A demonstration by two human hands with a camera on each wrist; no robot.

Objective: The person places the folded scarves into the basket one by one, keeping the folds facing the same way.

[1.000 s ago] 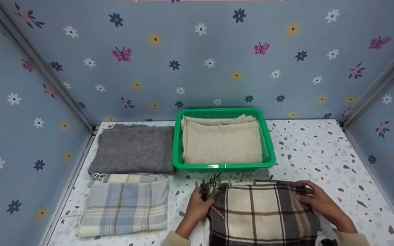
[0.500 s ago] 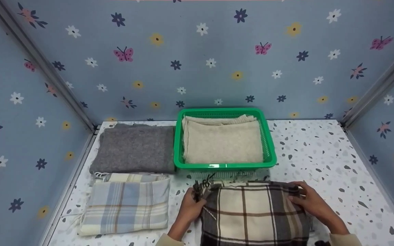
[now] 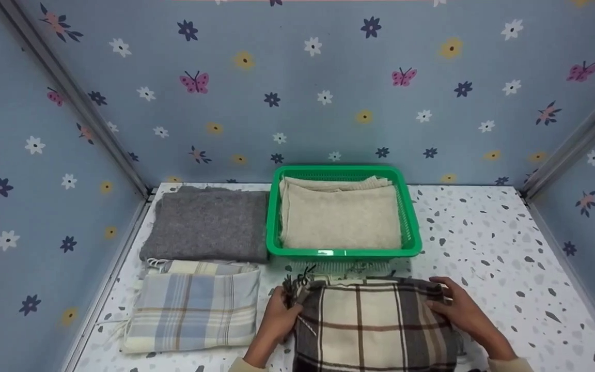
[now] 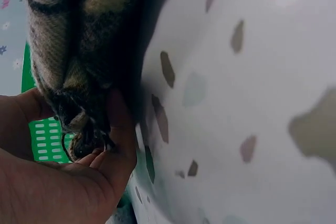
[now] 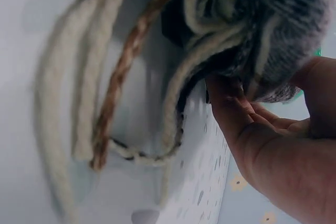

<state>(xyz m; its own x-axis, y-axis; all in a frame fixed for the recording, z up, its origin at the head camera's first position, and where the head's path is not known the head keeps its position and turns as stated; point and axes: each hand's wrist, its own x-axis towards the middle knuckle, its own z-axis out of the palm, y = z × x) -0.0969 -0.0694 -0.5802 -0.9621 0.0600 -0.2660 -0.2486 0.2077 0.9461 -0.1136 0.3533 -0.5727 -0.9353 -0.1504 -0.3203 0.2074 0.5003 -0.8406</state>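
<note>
A folded dark brown and cream plaid scarf (image 3: 375,325) with fringe lies at the front of the table, between both hands. My left hand (image 3: 278,316) grips its far left corner, thumb on top and fingers beneath; dark knotted tassels bunch there, as the left wrist view shows up close. At the far right corner my right hand (image 3: 460,309) pinches the folded edge between thumb and fingers. In the right wrist view, cream and brown fringe cords (image 5: 126,61) hang down beside that hand. The scarf's near end runs out of the head view.
Just beyond the scarf stands a green basket (image 3: 344,253) holding a folded beige cloth (image 3: 341,219). To its left lies a folded grey cloth (image 3: 207,225), with a folded blue and cream plaid cloth (image 3: 191,310) in front. Flowered panels (image 3: 297,103) enclose the speckled table (image 3: 483,232).
Both hands have shifted left with the plaid scarf, keeping hold of its far corners. The head view has turned slightly. The basket and other folded cloths stay in place.
</note>
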